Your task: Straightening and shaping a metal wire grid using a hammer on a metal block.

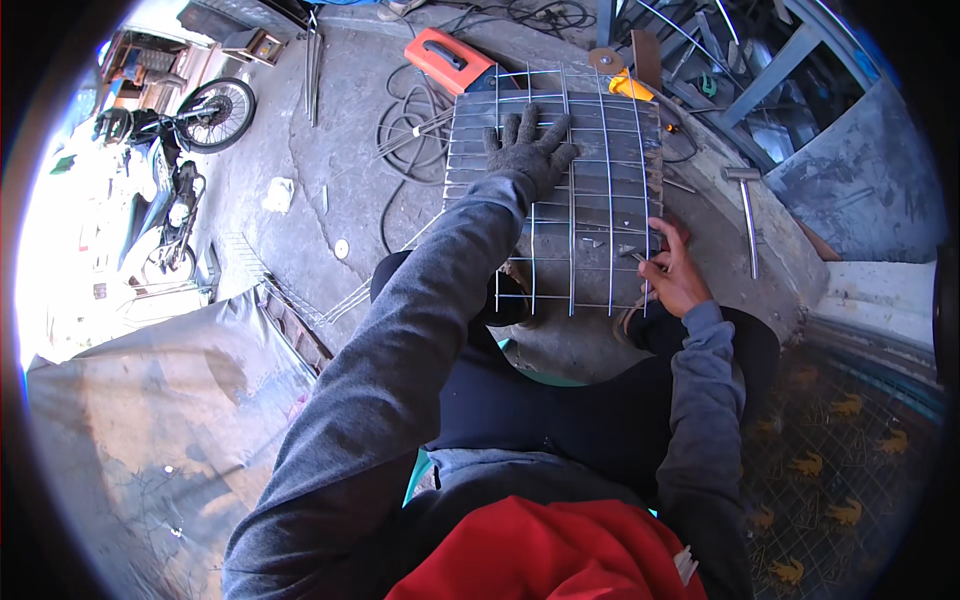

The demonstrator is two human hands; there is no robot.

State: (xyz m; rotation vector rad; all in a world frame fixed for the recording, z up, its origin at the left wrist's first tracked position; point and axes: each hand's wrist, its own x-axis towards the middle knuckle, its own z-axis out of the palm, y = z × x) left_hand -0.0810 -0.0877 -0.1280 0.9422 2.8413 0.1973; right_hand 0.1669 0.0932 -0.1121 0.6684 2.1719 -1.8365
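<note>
A welded wire mesh panel [589,228] lies over a dark slatted board [608,150] in front of me. My left hand [530,150], in a grey knitted glove, rests on the mesh's far left part with its fingers spread. At the near right edge of the mesh is my bare right hand [677,272]. Its thumb and index finger are curled together at the wire ends, around something thin and small that I cannot make out. Small grey metal bits [627,250] lie on the board close to those fingertips.
An orange machine with a black handle [450,62] and coiled cable [410,130] stand beyond the board. Nearby are a yellow tool [630,86] and a round disc [605,60]. A hammer [748,220] lies right. Metal frames [780,75] lean far right; a motorcycle [165,170] stands left.
</note>
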